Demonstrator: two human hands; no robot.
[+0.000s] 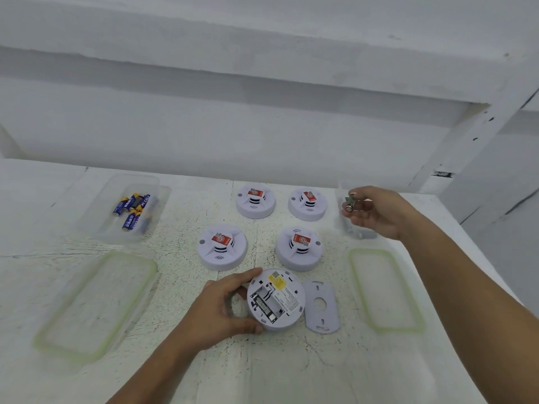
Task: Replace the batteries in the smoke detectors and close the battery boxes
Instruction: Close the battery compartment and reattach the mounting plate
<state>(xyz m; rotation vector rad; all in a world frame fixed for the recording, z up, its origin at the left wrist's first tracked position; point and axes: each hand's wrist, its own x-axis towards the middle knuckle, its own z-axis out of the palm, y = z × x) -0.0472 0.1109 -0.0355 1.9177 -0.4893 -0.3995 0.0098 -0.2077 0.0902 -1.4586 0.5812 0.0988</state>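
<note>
A white desk [262, 363] with a speckled, cracked top stands against a bare white wall. Near its far edge, towards the middle, four white smoke detectors sit face up in two rows: two at the back [255, 201] [307, 204] and two in front [221, 247] [300, 249], each with a red label on its raised centre.

In front of them, a fifth smoke detector [277, 298] lies turned over, with its battery compartment uncovered. One dark battery [264, 304] sits in the left slot; the slot beside it is bare. The left hand [224, 307] grips this detector by its left rim, thumb and fingers curled round the edge. A grey cover plate [320, 307] lies flat just to the right of it.

Towards the far left corner stands a clear plastic box [116, 182] holding several blue and yellow batteries [132, 211]. Its clear lid with a green rim [93, 304] lies on the desk in front of it.

Near the far right corner, the right hand [376, 211] pinches a small battery [350, 205] between thumb and fingertips. It is held above a second clear box [339, 220]; what lies inside is too blurred to tell. A second green-rimmed lid [385, 290] lies in front of that box, along the right edge.
</note>
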